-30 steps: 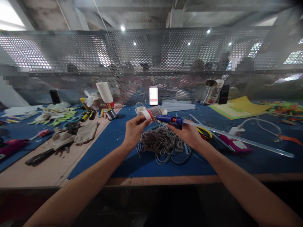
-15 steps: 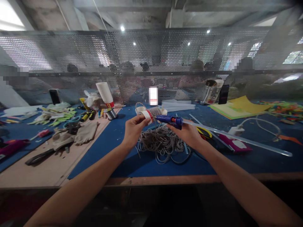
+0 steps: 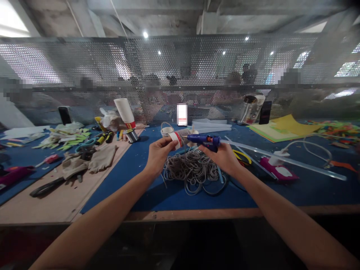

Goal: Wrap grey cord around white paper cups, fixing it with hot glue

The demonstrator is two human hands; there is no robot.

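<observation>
Glue gun [image 3: 204, 140] shifts slightly right beside the cup [image 3: 174, 140]

Left hand's [image 3: 157, 153] fingers pinch the cup at mid-frame; right hand's [image 3: 225, 159] fingers grip the glue gun; its nozzle now sits nearer the wound cord [image 3: 184, 134], contact unclear; a grey cord heap [image 3: 194, 167] lies below.

A perforated metal screen [image 3: 180, 63] stood behind the blue-topped table [image 3: 135, 198]. Small lights [image 3: 145, 35] shone beneath a grey ceiling [image 3: 168, 17].

Shows grey on cord heap [image 3: 191, 167] | blue on mat [image 3: 135, 197] beneath heap | blue, orange on glue gun [image 3: 203, 139] near heap | white, red-banded on paper cup [image 3: 174, 136] near heap
</observation>
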